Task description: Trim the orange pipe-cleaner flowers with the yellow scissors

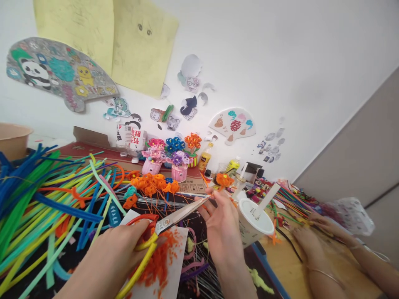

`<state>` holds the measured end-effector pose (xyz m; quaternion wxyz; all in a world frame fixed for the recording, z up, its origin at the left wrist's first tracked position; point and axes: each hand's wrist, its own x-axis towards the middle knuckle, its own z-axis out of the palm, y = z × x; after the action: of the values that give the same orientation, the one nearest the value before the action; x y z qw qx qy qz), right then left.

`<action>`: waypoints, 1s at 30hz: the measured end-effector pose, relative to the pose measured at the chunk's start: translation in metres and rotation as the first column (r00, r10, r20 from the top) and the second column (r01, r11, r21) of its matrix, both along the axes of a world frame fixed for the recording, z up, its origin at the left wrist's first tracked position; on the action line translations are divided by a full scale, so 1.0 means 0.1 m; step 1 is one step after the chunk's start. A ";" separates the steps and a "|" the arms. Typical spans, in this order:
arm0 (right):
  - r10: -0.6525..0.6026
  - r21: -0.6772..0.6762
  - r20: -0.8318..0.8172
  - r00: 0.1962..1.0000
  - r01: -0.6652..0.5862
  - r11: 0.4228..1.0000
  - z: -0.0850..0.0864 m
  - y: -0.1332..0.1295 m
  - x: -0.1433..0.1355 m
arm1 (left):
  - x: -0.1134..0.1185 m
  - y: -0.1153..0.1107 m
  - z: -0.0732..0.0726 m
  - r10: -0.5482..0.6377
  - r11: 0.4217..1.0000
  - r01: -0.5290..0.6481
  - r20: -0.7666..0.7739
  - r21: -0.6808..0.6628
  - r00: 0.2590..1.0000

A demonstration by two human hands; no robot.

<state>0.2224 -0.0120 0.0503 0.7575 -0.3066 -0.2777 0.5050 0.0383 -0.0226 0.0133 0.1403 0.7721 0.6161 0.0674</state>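
My left hand (116,249) is closed around the red and yellow handles of the scissors (183,212). The blades point up and right, nearly together, with their tips at the fingers of my right hand (221,218). Pinched in that right hand is an orange pipe-cleaner flower (224,180), its bloom standing above the fingertips; its stem is mostly hidden. Below the scissors, orange fuzz clippings (158,265) lie on a white sheet (182,249). Behind the blades, several finished orange flowers (152,183) on thin wire stems rest in a bunch.
Loose coloured pipe cleaners (68,195) cover the left side. Flower pots (179,171) and bottles (205,158) stand along the wall. A lidded cup with a straw (255,218) is close beside my right hand. Another person's hands (307,241) work on the wooden table at right.
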 end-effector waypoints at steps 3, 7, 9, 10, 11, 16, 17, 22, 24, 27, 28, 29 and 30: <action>0.000 -0.008 0.011 1.000 0.000 1.000 0.00 0.00 0.00 | -0.01 0.01 0.00 -0.013 1.000 0.013 0.015 0.009 1.000; -0.009 -0.039 0.013 1.000 0.010 0.999 -0.01 0.01 0.01 | 0.02 0.03 0.02 -0.001 0.999 -0.001 0.060 0.035 0.998; -0.021 -0.042 0.023 1.000 0.022 0.999 -0.01 0.01 0.01 | 0.04 0.01 0.05 0.008 0.999 -0.011 0.106 0.031 0.994; -0.026 -0.038 0.030 0.999 0.027 0.999 -0.01 0.02 0.01 | 0.04 -0.01 0.06 0.015 1.000 -0.018 0.142 0.017 0.990; -0.031 -0.032 0.035 0.999 0.033 0.999 -0.01 0.02 0.01 | 0.05 -0.03 0.07 0.019 1.000 -0.019 0.191 0.000 0.981; -0.040 -0.029 0.080 0.996 0.042 0.999 -0.02 0.01 -0.01 | 0.05 -0.06 0.03 0.057 0.998 -0.059 0.449 -0.008 0.892; -0.032 -0.039 0.091 0.995 0.036 0.999 -0.03 0.01 -0.02 | 0.06 -0.05 0.01 0.062 0.998 -0.067 0.510 -0.008 0.858; 0.071 -0.090 0.133 0.988 -0.060 0.994 -0.08 -0.04 -0.10 | 0.09 -0.02 -0.04 0.126 0.989 -0.124 0.866 -0.075 0.483; 0.098 -0.103 0.146 0.984 -0.084 0.991 -0.10 -0.05 -0.12 | 0.10 -0.03 -0.02 0.138 0.987 -0.136 0.889 -0.086 0.436; 0.153 -0.110 0.167 0.974 -0.136 0.985 -0.11 -0.05 -0.15 | 0.10 -0.04 0.03 0.130 0.987 -0.145 0.896 -0.074 0.425; 0.169 -0.112 0.178 0.969 -0.151 0.982 -0.11 -0.04 -0.16 | 0.10 -0.04 0.05 0.125 0.987 -0.143 0.904 -0.072 0.409; 0.178 -0.114 0.195 0.965 -0.158 0.981 -0.11 -0.04 -0.16 | 0.09 -0.04 0.06 0.123 0.988 -0.136 0.915 -0.076 0.385; 0.174 -0.115 0.220 0.960 -0.152 0.982 -0.11 -0.03 -0.16 | 0.08 -0.05 0.08 0.124 0.989 -0.122 0.927 -0.085 0.354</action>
<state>0.2066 -0.0148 0.0392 0.6603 -0.3754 -0.3628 0.5399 0.0468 -0.0271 0.0216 0.4582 0.5512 0.4854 0.5005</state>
